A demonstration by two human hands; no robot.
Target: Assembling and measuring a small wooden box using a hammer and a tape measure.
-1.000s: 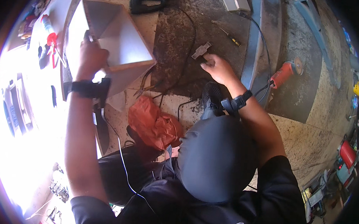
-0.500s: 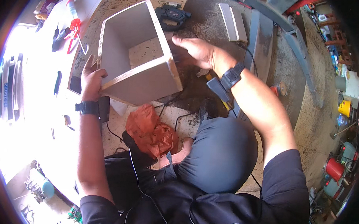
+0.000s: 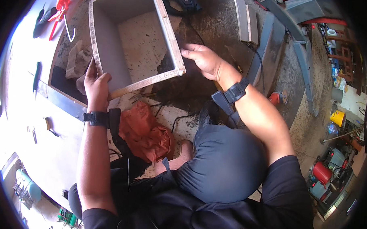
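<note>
A grey open-ended box (image 3: 109, 43) with raw, pale board edges is held up in front of me. Through its open middle the speckled floor shows. My left hand (image 3: 96, 87) grips the box's left wall near the close left corner, thumb on one side and fingers on the other. At the right wall, my right hand (image 3: 203, 60) has its thumb and fingers closed around the board edge, though some fingertips are hidden behind it. Black straps with small devices circle both wrists. Below the box lies a crumpled orange-red bag (image 3: 144, 133) beside my foot.
A caulking gun (image 3: 62, 7) lies on the white surface at the far left, near dark-handled tools (image 3: 43, 20). A black power tool (image 3: 185, 1) sits beyond the box. Grey board strips (image 3: 246, 22) and an angle grinder (image 3: 278, 97) are at the right. Dark cables cross the floor.
The box has tipped and shifted left, so its open end faces me more squarely and its near outer wall is out of sight. Both hands keep hold of it.
</note>
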